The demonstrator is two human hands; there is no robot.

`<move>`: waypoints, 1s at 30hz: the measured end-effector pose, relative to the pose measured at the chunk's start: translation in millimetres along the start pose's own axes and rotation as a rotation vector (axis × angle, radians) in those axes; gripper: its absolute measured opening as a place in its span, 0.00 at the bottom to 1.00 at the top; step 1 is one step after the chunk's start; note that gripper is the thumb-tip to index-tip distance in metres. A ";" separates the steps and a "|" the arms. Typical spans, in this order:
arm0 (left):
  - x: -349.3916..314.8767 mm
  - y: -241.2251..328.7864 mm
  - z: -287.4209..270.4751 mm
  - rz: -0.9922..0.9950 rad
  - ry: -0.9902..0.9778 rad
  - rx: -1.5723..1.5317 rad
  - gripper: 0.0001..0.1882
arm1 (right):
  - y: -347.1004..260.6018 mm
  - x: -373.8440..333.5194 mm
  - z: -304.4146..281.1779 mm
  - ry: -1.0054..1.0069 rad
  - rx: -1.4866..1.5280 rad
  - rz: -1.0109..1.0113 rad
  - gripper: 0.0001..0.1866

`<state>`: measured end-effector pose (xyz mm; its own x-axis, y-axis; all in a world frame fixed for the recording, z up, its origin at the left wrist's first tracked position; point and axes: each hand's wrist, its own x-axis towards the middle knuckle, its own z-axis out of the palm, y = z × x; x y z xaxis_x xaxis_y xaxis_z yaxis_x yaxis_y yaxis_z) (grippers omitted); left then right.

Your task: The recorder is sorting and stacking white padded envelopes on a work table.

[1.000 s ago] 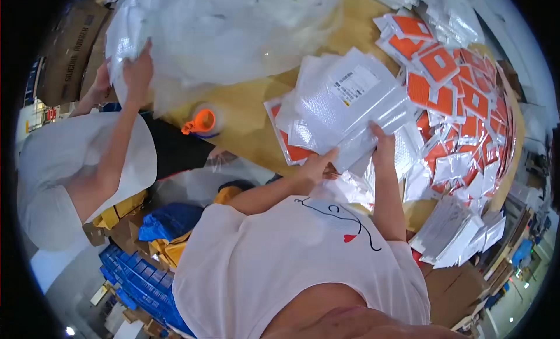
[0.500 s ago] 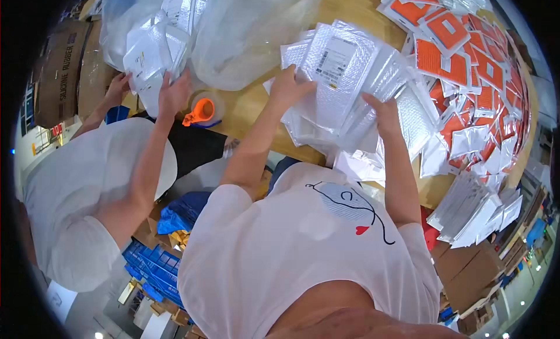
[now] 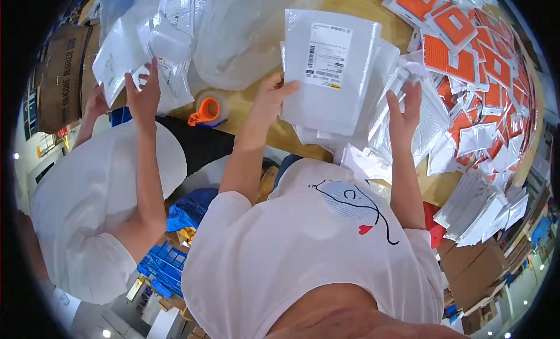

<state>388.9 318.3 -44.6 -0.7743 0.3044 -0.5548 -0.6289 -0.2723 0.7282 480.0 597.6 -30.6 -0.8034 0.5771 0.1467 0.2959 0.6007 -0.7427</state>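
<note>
My left hand (image 3: 273, 97) grips the left edge of a white bubble mailer (image 3: 333, 109), its thumb on top. A printed shipping label (image 3: 328, 56) covers the mailer's upper middle. More white mailers show from beneath it on the right. My right hand (image 3: 403, 114) is raised over silvery bubble mailers (image 3: 429, 120), fingers and thumb apart, holding nothing. Just below the held mailer, some white packets (image 3: 364, 161) lie at the table's near edge.
Orange items in clear and white packaging (image 3: 449, 56) heap up on the right of the wooden table (image 3: 248, 114). White flat packs (image 3: 469, 208) stand stacked nearer. An orange tape roll (image 3: 207, 110) and a translucent bag (image 3: 233, 41) lie left, where a co-worker (image 3: 105, 193) handles mailers.
The labelled mailer now lies flatter and more squarely under my left hand. My right hand has let go, opened and moved right. The co-worker has lifted a mailer leftward.
</note>
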 end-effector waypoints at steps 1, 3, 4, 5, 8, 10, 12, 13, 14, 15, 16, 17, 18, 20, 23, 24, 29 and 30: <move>-3.6 1.3 4.8 0.006 -0.009 0.026 0.10 | -11.8 0.3 -2.8 -0.094 0.205 0.125 0.36; -5.8 0.4 15.2 0.017 -0.036 0.072 0.10 | -33.7 1.5 -7.2 -0.274 0.608 0.370 0.31; -6.7 0.0 17.9 0.022 -0.051 0.095 0.10 | -37.6 0.9 -8.5 -0.363 0.809 0.493 0.28; -7.6 -1.0 20.9 0.019 -0.055 0.094 0.10 | -35.1 0.4 -10.1 -0.358 0.806 0.495 0.28; -9.9 -4.9 28.8 0.021 -0.116 0.182 0.11 | -19.7 -0.9 -10.5 -0.302 0.943 0.627 0.21; -12.0 -6.6 32.9 0.018 -0.140 0.211 0.12 | -17.5 -1.6 -14.6 -0.277 0.986 0.674 0.19; -14.5 -5.5 35.6 -0.013 -0.138 0.235 0.14 | -23.2 1.2 -21.3 -0.217 1.096 0.685 0.14; -16.0 -4.1 37.0 -0.028 -0.137 0.247 0.15 | -26.1 2.6 -24.6 -0.186 1.151 0.689 0.12; -17.6 -2.6 38.4 -0.043 -0.136 0.260 0.16 | -26.9 2.7 -27.0 -0.156 1.206 0.692 0.10; -19.1 0.4 38.5 -0.044 -0.137 0.260 0.16 | -22.6 1.0 -26.7 -0.164 1.172 0.676 0.14; -21.0 3.9 37.9 -0.027 -0.156 0.303 0.15 | -20.0 0.5 -28.0 -0.172 1.138 0.661 0.18; -23.0 7.9 37.4 -0.010 -0.176 0.346 0.14 | -16.7 1.6 -32.6 -0.170 1.137 0.661 0.18; -25.0 12.0 38.0 0.008 -0.196 0.389 0.14 | -13.5 1.8 -39.6 -0.088 0.726 0.476 0.23; -31.6 23.4 44.1 0.029 -0.207 0.430 0.13 | -26.6 2.8 -60.0 0.046 0.100 0.109 0.32; -49.8 49.2 57.8 0.195 -0.509 0.839 0.12 | -82.9 6.8 -107.1 -0.022 -0.319 -0.365 0.33; -55.8 58.1 61.1 0.252 -0.612 0.979 0.12 | -94.9 6.3 -114.9 -0.139 -0.521 -0.659 0.30; -46.9 66.0 84.4 0.273 -0.654 0.898 0.12 | -84.9 9.3 -124.4 -0.954 -0.423 -0.288 0.21; -31.4 59.6 83.0 0.243 -0.444 0.811 0.13 | -73.9 11.0 -128.6 -0.956 -0.427 -0.290 0.21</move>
<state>381.6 368.3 49.5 -0.6750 0.6867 -0.2700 -0.0847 0.2914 0.9529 515.8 630.7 109.9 -0.8870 -0.1766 -0.4268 0.0369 0.8940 -0.4465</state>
